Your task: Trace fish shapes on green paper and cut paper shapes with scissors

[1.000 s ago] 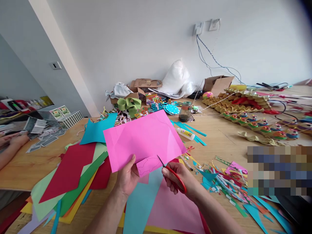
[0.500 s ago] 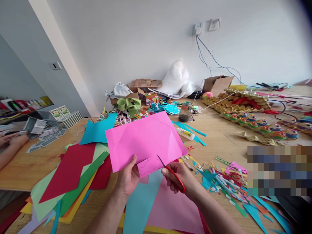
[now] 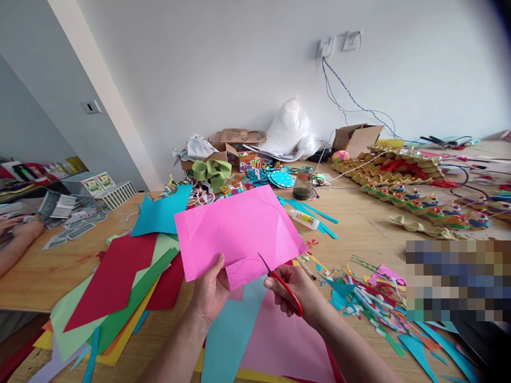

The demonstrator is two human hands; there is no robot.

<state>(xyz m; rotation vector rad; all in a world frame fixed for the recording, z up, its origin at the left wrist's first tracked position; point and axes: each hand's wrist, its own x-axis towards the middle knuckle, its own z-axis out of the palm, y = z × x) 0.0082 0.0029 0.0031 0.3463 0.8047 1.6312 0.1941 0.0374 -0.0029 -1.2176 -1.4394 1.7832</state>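
A bright pink sheet of paper (image 3: pixel 235 229) is held up over the table, tilted, by my left hand (image 3: pixel 210 290), its thumb on top near the lower edge. A partly cut flap (image 3: pixel 245 271) with a pencilled outline, fish-like in shape, hangs at that edge. My right hand (image 3: pixel 293 292) grips red-handled scissors (image 3: pixel 285 290); their dark blade lies against the pink paper just right of the outline. Beneath my hands lie light blue paper (image 3: pixel 233 330) and pale pink paper (image 3: pixel 283 340).
Coloured sheets (image 3: pixel 112 282) are piled at left, paper scraps (image 3: pixel 375 303) at right. A glue bottle (image 3: pixel 304 219) and a glass jar (image 3: pixel 303 183) stand or lie behind the sheet. Egg trays (image 3: pixel 423 199) hold painted figures. Another person's hand (image 3: pixel 26 229) is at far left.
The pink sheet has shifted very slightly down at its upper edge. Both hands keep their hold, and the scissors stay almost in the same place.
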